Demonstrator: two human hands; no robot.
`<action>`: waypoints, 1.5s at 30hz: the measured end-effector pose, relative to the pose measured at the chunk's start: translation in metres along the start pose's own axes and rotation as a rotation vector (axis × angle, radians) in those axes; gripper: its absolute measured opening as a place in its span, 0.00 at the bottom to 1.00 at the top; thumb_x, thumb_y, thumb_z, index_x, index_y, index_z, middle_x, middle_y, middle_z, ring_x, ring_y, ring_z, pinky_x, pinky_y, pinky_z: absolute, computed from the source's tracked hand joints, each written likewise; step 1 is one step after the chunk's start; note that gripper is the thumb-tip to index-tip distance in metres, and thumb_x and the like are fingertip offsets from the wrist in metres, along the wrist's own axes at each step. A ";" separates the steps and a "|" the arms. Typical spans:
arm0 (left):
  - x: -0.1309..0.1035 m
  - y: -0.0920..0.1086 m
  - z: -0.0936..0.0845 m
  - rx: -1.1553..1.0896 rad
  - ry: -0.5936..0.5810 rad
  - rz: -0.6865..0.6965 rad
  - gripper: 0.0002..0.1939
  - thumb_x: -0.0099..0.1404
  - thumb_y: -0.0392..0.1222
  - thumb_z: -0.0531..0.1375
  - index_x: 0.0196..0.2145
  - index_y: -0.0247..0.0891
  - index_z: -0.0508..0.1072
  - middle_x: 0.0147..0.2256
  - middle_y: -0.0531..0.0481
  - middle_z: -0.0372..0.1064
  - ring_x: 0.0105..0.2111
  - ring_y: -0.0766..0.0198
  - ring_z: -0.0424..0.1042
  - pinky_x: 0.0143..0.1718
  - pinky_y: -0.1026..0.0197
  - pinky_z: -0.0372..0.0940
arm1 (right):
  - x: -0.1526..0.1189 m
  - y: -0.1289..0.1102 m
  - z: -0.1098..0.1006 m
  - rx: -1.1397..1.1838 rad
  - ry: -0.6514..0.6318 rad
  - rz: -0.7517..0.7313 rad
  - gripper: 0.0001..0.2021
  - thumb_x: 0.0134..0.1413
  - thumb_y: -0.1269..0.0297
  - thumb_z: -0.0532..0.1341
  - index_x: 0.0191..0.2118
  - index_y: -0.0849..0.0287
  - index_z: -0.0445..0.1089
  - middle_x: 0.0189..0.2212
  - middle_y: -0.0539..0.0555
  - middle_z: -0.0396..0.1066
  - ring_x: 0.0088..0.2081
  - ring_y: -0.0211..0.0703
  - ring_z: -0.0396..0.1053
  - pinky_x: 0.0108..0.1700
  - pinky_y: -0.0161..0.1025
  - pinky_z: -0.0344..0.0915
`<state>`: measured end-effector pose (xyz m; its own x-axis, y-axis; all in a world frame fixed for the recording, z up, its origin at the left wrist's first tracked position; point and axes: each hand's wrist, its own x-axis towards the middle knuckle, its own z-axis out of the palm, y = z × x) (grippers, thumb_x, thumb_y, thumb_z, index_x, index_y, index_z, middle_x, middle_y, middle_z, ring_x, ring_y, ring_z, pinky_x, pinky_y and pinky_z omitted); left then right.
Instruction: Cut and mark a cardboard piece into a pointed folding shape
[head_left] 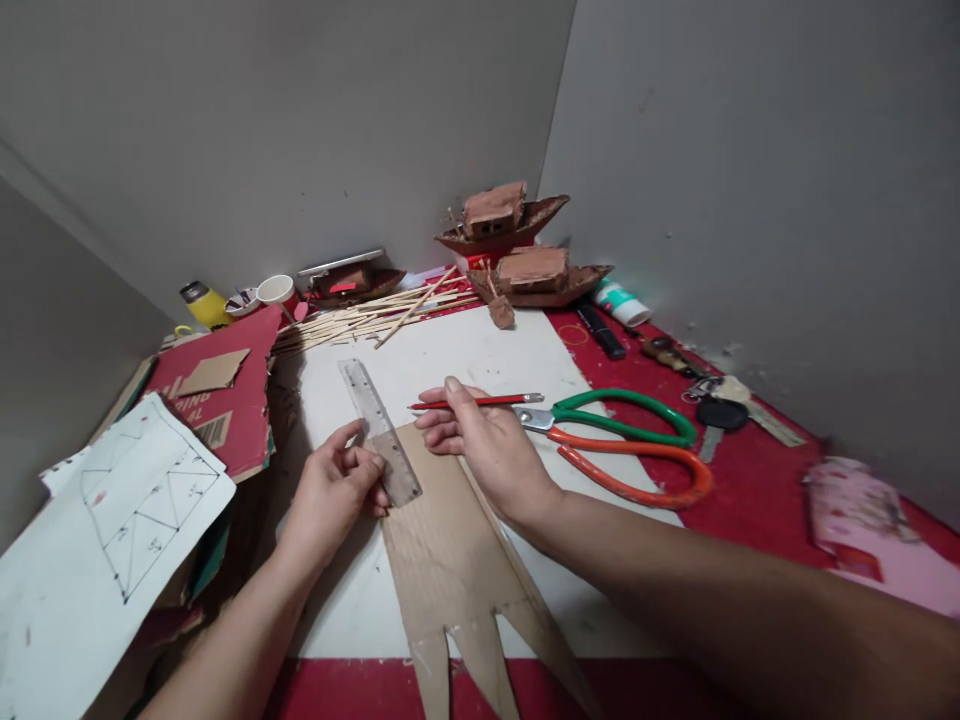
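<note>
My left hand (341, 482) is closed on a clear plastic ruler (397, 468), which lies slanted over the upper left part of a brown cardboard piece (450, 560). That cardboard has long pointed cuts at its near end. My right hand (480, 435), palm partly turned up, holds a red pencil (499, 400) between thumb and fingers, its tip pointing left toward the ruler. The pencil is above the cardboard's far edge. Just right of this hand lie large scissors (637, 440) with one green and one orange handle; their blades are mostly hidden behind the hand.
A white board (480, 345) covers the red table (757, 510). Model boats (532, 275) and thin wooden sticks (360, 320) lie at the back. A paper drawing (150, 500) rests on red cardboard (247, 370) at left; keys (724, 412) lie at right.
</note>
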<state>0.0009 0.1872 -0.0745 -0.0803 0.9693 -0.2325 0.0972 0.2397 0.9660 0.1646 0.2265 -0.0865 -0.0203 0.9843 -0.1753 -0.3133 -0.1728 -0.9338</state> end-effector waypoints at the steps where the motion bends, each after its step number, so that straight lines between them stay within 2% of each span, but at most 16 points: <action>1: 0.000 0.001 0.000 -0.017 -0.001 -0.008 0.39 0.55 0.42 0.68 0.60 0.29 0.57 0.21 0.60 0.66 0.17 0.69 0.66 0.18 0.66 0.65 | 0.000 0.000 0.000 -0.006 -0.003 -0.003 0.27 0.53 0.39 0.59 0.37 0.62 0.73 0.26 0.53 0.74 0.25 0.36 0.69 0.30 0.34 0.68; 3: 0.000 0.003 -0.001 -0.035 0.002 -0.015 0.43 0.54 0.41 0.69 0.63 0.30 0.55 0.23 0.60 0.66 0.18 0.69 0.66 0.19 0.66 0.66 | 0.000 0.000 0.001 -0.015 -0.006 -0.003 0.27 0.54 0.38 0.59 0.37 0.62 0.73 0.26 0.53 0.74 0.25 0.36 0.69 0.30 0.34 0.68; 5: 0.000 0.003 -0.001 -0.018 0.024 0.000 0.42 0.55 0.42 0.69 0.63 0.33 0.55 0.25 0.60 0.66 0.18 0.69 0.66 0.19 0.66 0.66 | 0.001 0.001 0.001 -0.024 -0.007 -0.014 0.26 0.54 0.39 0.58 0.37 0.62 0.73 0.27 0.53 0.74 0.26 0.37 0.70 0.29 0.34 0.68; 10: 0.002 0.001 -0.002 0.060 0.059 0.031 0.28 0.55 0.48 0.68 0.50 0.34 0.69 0.26 0.58 0.66 0.17 0.70 0.67 0.19 0.65 0.66 | 0.002 0.004 0.000 -0.044 -0.013 -0.054 0.24 0.58 0.41 0.56 0.39 0.60 0.73 0.30 0.53 0.74 0.27 0.37 0.71 0.28 0.33 0.69; 13: 0.003 0.000 -0.002 0.078 0.073 0.024 0.25 0.53 0.49 0.69 0.46 0.34 0.72 0.26 0.57 0.65 0.18 0.70 0.67 0.19 0.65 0.65 | 0.002 0.004 0.000 -0.024 -0.006 -0.051 0.21 0.58 0.45 0.56 0.37 0.60 0.73 0.29 0.53 0.74 0.27 0.37 0.70 0.28 0.33 0.68; 18: 0.001 0.001 -0.006 0.076 0.023 -0.006 0.28 0.52 0.48 0.70 0.49 0.35 0.72 0.27 0.56 0.67 0.20 0.70 0.67 0.22 0.65 0.66 | 0.004 0.002 0.003 0.011 0.020 -0.022 0.11 0.55 0.56 0.61 0.36 0.59 0.72 0.27 0.51 0.74 0.26 0.35 0.69 0.27 0.32 0.67; 22: 0.001 -0.001 -0.007 0.096 -0.006 0.029 0.28 0.55 0.46 0.68 0.52 0.35 0.69 0.30 0.55 0.67 0.21 0.71 0.67 0.23 0.65 0.66 | 0.002 0.003 0.004 -0.034 0.030 -0.031 0.08 0.57 0.60 0.59 0.38 0.58 0.72 0.28 0.50 0.74 0.26 0.35 0.69 0.28 0.32 0.67; 27: 0.001 -0.002 -0.007 0.065 0.003 0.035 0.30 0.55 0.45 0.68 0.53 0.38 0.65 0.30 0.57 0.66 0.20 0.70 0.69 0.23 0.64 0.67 | -0.003 0.005 0.004 -0.093 0.004 -0.066 0.10 0.59 0.59 0.58 0.40 0.59 0.72 0.29 0.50 0.75 0.27 0.35 0.69 0.31 0.34 0.67; 33: 0.002 0.001 -0.005 0.065 -0.003 0.023 0.31 0.54 0.46 0.69 0.53 0.37 0.64 0.27 0.59 0.65 0.19 0.69 0.68 0.21 0.65 0.66 | -0.002 0.003 0.004 0.007 0.005 -0.046 0.12 0.55 0.55 0.61 0.38 0.59 0.72 0.27 0.51 0.74 0.26 0.35 0.69 0.28 0.33 0.67; 41: 0.002 0.002 -0.008 0.093 -0.038 -0.009 0.31 0.54 0.45 0.69 0.53 0.38 0.65 0.26 0.59 0.64 0.20 0.69 0.68 0.22 0.65 0.66 | -0.005 -0.002 0.001 0.047 0.008 -0.045 0.22 0.50 0.44 0.64 0.35 0.61 0.75 0.26 0.52 0.74 0.25 0.35 0.69 0.25 0.32 0.67; 45: 0.003 0.005 -0.008 0.095 -0.047 -0.023 0.32 0.53 0.45 0.70 0.53 0.37 0.66 0.26 0.58 0.65 0.21 0.69 0.67 0.23 0.65 0.65 | -0.005 -0.002 0.001 0.051 0.005 -0.045 0.23 0.52 0.43 0.63 0.36 0.62 0.76 0.26 0.53 0.74 0.25 0.36 0.69 0.25 0.32 0.67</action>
<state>-0.0065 0.1904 -0.0698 -0.0374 0.9643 -0.2621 0.1900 0.2644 0.9455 0.1645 0.2223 -0.0831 -0.0003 0.9908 -0.1351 -0.3613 -0.1261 -0.9239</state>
